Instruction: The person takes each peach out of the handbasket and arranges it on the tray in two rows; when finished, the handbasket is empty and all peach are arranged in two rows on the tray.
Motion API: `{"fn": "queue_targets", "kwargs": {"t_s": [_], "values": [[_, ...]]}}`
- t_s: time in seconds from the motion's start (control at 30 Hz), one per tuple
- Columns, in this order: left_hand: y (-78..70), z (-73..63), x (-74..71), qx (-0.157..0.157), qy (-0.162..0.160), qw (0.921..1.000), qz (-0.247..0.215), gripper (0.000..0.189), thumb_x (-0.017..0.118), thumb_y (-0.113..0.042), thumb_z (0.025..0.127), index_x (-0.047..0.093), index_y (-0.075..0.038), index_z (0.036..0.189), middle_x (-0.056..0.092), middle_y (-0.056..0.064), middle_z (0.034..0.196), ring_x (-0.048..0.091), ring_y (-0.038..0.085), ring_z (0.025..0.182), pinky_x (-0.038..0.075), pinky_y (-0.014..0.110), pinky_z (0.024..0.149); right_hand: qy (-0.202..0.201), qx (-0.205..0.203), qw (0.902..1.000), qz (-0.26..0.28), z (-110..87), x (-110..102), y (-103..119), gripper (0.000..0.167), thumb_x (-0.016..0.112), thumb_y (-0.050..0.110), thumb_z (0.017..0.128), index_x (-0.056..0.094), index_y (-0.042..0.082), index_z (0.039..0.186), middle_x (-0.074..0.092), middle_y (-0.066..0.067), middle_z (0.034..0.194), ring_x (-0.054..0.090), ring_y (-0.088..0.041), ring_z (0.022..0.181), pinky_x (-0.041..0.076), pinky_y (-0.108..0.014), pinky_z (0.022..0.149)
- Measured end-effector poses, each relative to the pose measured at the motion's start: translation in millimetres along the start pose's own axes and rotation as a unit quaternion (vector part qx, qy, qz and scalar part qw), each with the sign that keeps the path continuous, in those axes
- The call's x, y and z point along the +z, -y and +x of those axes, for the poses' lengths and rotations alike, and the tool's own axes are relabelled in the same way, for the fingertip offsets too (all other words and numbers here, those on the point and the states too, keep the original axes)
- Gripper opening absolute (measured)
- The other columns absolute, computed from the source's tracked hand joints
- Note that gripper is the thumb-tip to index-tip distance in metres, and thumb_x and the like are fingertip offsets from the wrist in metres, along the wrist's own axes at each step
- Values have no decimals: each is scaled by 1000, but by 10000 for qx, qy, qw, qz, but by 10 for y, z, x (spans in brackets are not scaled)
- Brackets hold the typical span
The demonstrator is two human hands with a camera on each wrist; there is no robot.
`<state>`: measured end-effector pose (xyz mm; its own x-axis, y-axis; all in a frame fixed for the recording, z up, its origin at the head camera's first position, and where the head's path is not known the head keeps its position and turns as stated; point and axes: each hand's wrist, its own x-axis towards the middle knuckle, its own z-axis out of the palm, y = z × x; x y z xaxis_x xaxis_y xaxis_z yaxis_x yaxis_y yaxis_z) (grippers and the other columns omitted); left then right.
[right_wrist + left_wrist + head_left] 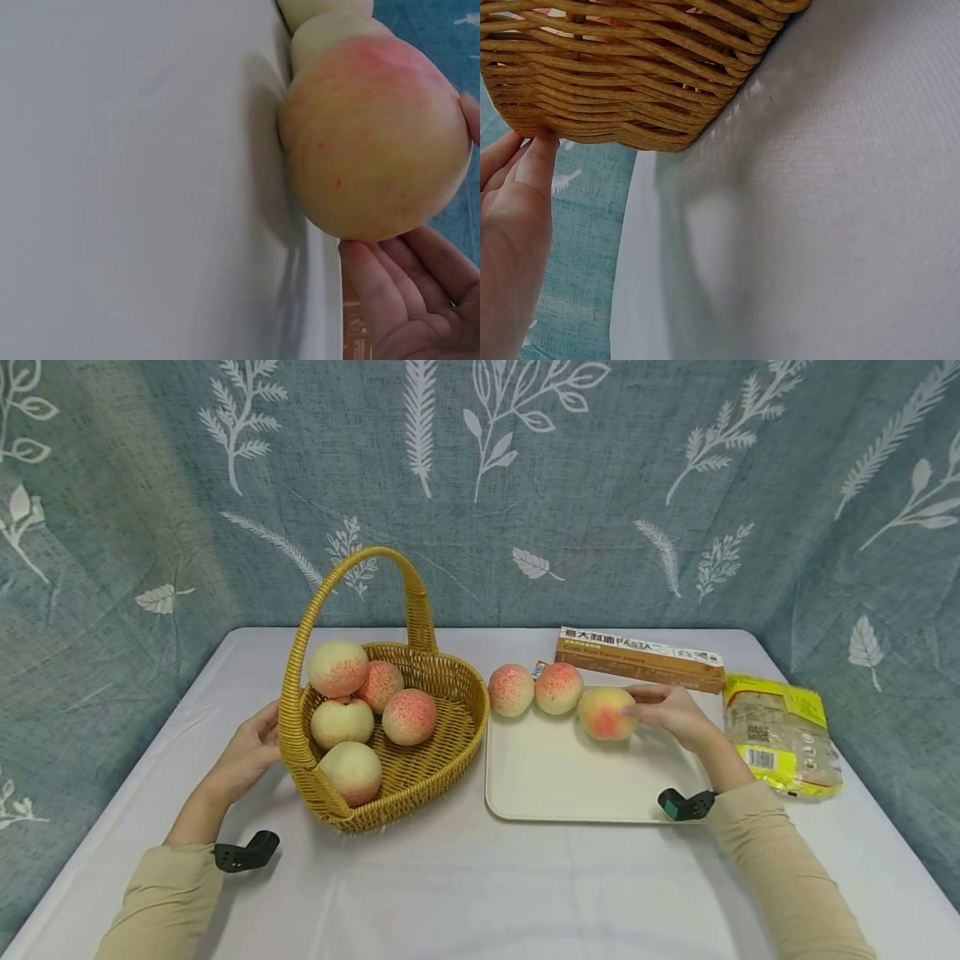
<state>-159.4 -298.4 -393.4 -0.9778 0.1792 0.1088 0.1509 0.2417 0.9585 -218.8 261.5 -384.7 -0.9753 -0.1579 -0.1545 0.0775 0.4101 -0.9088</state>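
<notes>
A yellow-and-pink peach is held by my right hand over the back part of a cream tray. In the right wrist view the fingers press the peach from below and the thumb is at its side. Whether it rests on the tray I cannot tell. Two pinkish peaches sit in a row to its left. My left hand holds the left end of a wicker basket, its fingertips partly hidden by the wicker. Several peaches lie in the basket.
Behind the tray lies a brown-and-white pasta box. A yellow clear-fronted food packet is at the right side of the white-covered table. The basket's tall handle arches upward. Leaf-patterned teal cloth hangs behind and at both sides.
</notes>
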Motion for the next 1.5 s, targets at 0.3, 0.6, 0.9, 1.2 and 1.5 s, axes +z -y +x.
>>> {"fn": "queue_targets", "kwargs": {"t_s": [0.3,0.6,0.9,1.2,1.5], "values": [[0,-24,0,246,15,9995,-191,79,58,14,80,14,19,145,42,-20,122,46,-13,109,39,5,90,-387,-26,9992,-6,25,44,1,63,55,30,100,35,-5,147,35,-26,149,39,-38,133,44,-40,103],[24,-22,-10,343,25,9987,-370,77,58,17,80,16,19,145,43,-19,124,48,-9,111,41,6,90,-403,-470,9957,-693,37,69,-16,73,73,14,87,36,-7,146,36,-26,148,35,-40,136,35,-46,110],[22,-22,-17,235,25,9994,-262,78,58,14,83,14,17,147,37,6,143,47,-13,111,40,6,90,-385,-472,9960,-650,83,72,-21,73,72,13,87,35,-8,146,34,-27,149,33,-39,137,34,-46,110],[13,-19,0,313,50,9989,-335,76,58,14,84,15,18,146,40,-9,134,47,-11,111,41,6,91,-522,-323,9967,-536,113,101,16,75,72,14,87,33,-7,147,33,-27,150,32,-39,138,33,-45,111],[13,-10,3,322,67,9989,-336,76,59,14,82,17,19,145,43,-17,126,49,-10,110,41,6,90,-550,-279,9898,-1285,147,100,95,80,74,21,86,31,-5,149,35,-25,149,34,-42,136,35,-50,109]]}}
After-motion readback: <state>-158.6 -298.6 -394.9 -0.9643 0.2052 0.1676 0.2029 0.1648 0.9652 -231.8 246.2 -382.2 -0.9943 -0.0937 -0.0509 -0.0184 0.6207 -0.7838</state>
